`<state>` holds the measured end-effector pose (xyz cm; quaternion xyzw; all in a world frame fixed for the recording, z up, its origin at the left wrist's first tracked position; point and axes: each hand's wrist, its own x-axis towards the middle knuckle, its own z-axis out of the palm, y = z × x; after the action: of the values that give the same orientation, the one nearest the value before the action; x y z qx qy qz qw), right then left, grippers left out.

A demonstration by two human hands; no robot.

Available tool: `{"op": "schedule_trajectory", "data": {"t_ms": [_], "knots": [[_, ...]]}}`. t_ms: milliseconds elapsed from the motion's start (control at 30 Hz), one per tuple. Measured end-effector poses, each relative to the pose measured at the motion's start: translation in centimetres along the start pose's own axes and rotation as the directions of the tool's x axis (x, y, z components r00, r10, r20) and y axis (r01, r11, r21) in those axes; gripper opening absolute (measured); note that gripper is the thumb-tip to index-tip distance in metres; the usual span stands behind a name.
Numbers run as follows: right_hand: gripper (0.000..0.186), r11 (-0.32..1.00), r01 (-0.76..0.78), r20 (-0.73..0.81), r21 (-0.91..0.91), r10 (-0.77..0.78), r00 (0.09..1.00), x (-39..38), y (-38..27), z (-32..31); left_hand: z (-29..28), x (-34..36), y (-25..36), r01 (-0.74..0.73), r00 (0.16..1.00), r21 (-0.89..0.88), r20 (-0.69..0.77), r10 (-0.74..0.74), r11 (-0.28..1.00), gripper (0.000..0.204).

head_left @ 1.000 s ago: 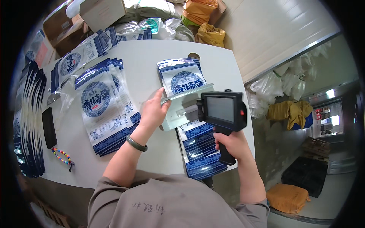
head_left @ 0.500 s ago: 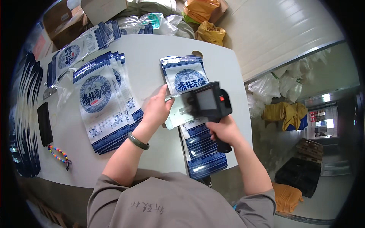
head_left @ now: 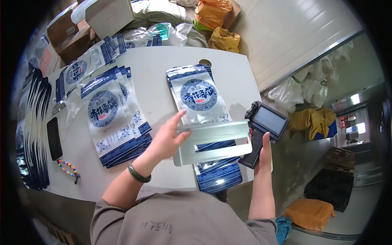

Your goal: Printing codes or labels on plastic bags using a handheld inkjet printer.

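My left hand (head_left: 165,139) grips the left end of a silvery metal plate (head_left: 216,131) with a long slot, its index finger pointing out past the edge. Through the slot, blue print shows. Beneath the plate lies a stack of blue-and-white bags, the top bag (head_left: 199,98) reaching out at the far side and several bag ends (head_left: 220,179) fanned at the near side. My right hand (head_left: 264,157) holds a black handheld printer (head_left: 267,120) by its grip, screen facing up, right of the plate and past the table edge. Its fingers are mostly hidden.
More bags (head_left: 104,112) lie fanned on the white table (head_left: 159,55) at left, with another row (head_left: 75,71) behind. A standing row of bags (head_left: 34,130) lines the left edge, beside a black phone (head_left: 54,139) with a bead strap. Cartons (head_left: 109,18) and sacks stand beyond.
The handheld printer has moved right, off the plate and bags, and turned screen-up. The plate shows in full now, tilted less, still in my left hand.
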<state>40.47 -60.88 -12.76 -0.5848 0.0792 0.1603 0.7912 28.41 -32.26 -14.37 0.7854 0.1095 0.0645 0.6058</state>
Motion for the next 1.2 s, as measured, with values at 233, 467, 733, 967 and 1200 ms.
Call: {"op": "schedule_trajectory", "data": {"t_ms": [233,467,733,967,1200], "knots": [[0.032,0.994,-0.04,0.161,-0.099,0.055,0.985,-2.1,1.3,-1.6,2.7,-1.0,0.5,0.018,0.998,0.0,0.061,-0.018,1.0,0.052],[0.019,0.97,-0.066,0.227,0.235,0.012,0.974,-0.9,4.5,-5.2,-0.2,8.0,-2.1,0.298,0.895,0.531,-0.444,-0.039,0.793,0.04],[0.021,0.955,-0.133,0.249,0.266,0.065,0.966,-1.0,4.4,-4.8,-0.8,8.7,-3.9,0.188,0.878,0.202,-0.472,-0.073,0.961,0.03],[0.02,0.943,-0.157,0.307,0.293,0.063,0.95,-0.7,4.5,-5.6,-4.3,4.6,-1.2,-0.249,0.767,0.163,-0.568,0.298,0.955,0.027],[0.019,0.967,-0.116,0.244,0.226,0.059,0.968,-1.0,4.2,-5.1,-18.4,-3.9,-8.4,0.203,0.793,0.248,-0.61,-0.011,0.947,0.039]]}}
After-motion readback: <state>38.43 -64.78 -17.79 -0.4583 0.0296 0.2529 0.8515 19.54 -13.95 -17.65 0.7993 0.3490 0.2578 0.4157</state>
